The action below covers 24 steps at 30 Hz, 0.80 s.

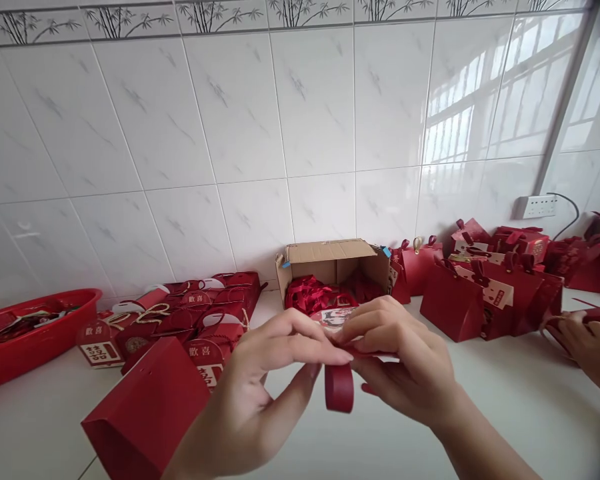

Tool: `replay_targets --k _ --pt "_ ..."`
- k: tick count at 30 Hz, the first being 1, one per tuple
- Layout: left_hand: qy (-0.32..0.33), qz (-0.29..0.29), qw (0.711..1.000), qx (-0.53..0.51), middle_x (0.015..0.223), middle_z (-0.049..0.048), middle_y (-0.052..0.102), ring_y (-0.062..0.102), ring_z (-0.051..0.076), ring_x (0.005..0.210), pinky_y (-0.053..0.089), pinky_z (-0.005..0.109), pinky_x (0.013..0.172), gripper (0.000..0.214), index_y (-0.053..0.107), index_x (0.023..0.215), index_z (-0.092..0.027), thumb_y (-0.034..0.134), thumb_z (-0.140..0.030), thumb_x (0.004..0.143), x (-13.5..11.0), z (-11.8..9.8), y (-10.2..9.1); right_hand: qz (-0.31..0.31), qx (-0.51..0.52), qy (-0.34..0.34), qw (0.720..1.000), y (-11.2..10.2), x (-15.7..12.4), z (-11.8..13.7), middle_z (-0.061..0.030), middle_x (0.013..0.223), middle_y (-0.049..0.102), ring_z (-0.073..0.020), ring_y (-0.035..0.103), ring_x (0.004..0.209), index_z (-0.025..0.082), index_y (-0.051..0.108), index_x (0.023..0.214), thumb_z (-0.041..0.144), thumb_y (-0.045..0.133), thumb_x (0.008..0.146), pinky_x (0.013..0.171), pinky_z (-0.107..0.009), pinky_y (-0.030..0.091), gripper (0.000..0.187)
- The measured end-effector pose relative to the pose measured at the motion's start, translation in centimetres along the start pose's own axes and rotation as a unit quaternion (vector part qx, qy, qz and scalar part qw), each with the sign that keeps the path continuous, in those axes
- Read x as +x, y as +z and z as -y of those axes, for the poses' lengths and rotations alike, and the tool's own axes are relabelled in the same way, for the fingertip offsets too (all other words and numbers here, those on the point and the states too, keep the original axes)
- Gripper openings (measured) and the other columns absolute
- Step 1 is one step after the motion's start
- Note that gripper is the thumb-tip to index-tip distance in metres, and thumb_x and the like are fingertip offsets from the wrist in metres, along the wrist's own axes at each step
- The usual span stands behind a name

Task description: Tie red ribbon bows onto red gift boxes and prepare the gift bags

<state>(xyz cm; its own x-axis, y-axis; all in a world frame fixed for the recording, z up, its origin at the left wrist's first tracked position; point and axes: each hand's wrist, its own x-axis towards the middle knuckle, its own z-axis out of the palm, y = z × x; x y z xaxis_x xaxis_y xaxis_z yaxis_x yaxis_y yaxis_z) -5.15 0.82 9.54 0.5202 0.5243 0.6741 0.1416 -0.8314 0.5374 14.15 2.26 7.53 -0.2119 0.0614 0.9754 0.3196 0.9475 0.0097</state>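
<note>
In front of me, both hands meet over a small printed card (334, 318) with a picture on its pale face. From beneath the fingers hangs a dark red strap bent into a loop (339, 388). My left hand (275, 380) comes from the lower left, its fingertips pressing at the top of the loop and the card's near edge. My right hand (405, 360) pinches the card's right side between thumb and fingers. Much of the card is hidden by the fingers. A plain red folded gift box (150, 407) lies on the white table (380, 440) beside my left forearm.
Behind my hands an opened cardboard box (330, 251) holds red ribbons (313, 293). Several finished red boxes (180, 310) stand left, past them a red basin (40, 347). Red gift bags (453, 303) crowd the right, where another person's hand (587, 347) touches one.
</note>
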Motion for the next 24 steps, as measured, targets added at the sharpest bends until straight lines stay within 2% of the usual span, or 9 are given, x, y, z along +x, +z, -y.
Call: replay_targets --k 6,12,17,19,24 --pt "0.032 -0.026 0.998 0.046 0.098 -0.0002 0.063 0.06 0.013 0.097 0.051 0.025 0.085 0.04 0.063 0.106 -0.031 0.05 0.001 0.086 0.2 0.2 0.1 -0.047 0.0 0.036 0.998 0.9 0.0 0.4 -0.0027 0.073 0.066 -0.0154 0.061 0.068 0.02 0.05 0.081 0.002 0.06 0.08 0.059 -0.03 0.048 0.02" --pt "0.015 -0.029 0.998 0.049 0.097 -0.0005 0.062 0.06 0.012 0.093 0.052 0.025 0.086 0.039 0.055 0.114 -0.029 0.052 -0.002 0.085 -0.4 -0.2 0.2 -0.023 0.043 -0.004 0.999 1.0 -0.2 0.4 -0.0045 0.075 0.066 -0.014 0.058 0.065 0.019 0.049 0.083 0.003 0.054 0.084 0.059 -0.032 0.045 0.017" --pt "0.034 -0.03 0.993 0.105 0.116 -0.0005 0.06 0.054 0.013 0.113 0.047 0.023 0.099 0.044 0.05 0.121 -0.029 0.051 -0.005 0.085 -0.8 -0.6 0.2 -0.025 0.062 -0.022 0.998 0.7 -0.1 0.5 -0.006 0.074 0.066 -0.0149 0.06 0.066 0.016 0.048 0.083 0.001 0.053 0.082 0.06 -0.033 0.045 0.016" --pt "0.029 -0.036 0.991 0.125 0.119 -0.0011 0.059 0.054 0.013 0.115 0.045 0.021 0.101 0.045 0.048 0.123 -0.03 0.052 -0.007 0.085 -0.9 -0.7 0.2 -0.023 0.069 -0.026 0.997 0.5 0.0 0.6 -0.0063 0.074 0.066 -0.0152 0.06 0.066 0.016 0.048 0.083 0.0 0.053 0.082 0.06 -0.034 0.045 0.017" --pt "0.006 -0.038 0.993 0.111 0.113 -0.0021 0.062 0.06 0.014 0.108 0.05 0.024 0.098 0.045 0.047 0.124 -0.034 0.052 -0.01 0.085 -1.1 -0.6 0.3 -0.024 0.066 -0.024 0.997 0.3 0.1 0.8 -0.0057 0.075 0.067 -0.0147 0.059 0.065 0.017 0.048 0.083 0.003 0.055 0.083 0.061 -0.034 0.045 0.015"
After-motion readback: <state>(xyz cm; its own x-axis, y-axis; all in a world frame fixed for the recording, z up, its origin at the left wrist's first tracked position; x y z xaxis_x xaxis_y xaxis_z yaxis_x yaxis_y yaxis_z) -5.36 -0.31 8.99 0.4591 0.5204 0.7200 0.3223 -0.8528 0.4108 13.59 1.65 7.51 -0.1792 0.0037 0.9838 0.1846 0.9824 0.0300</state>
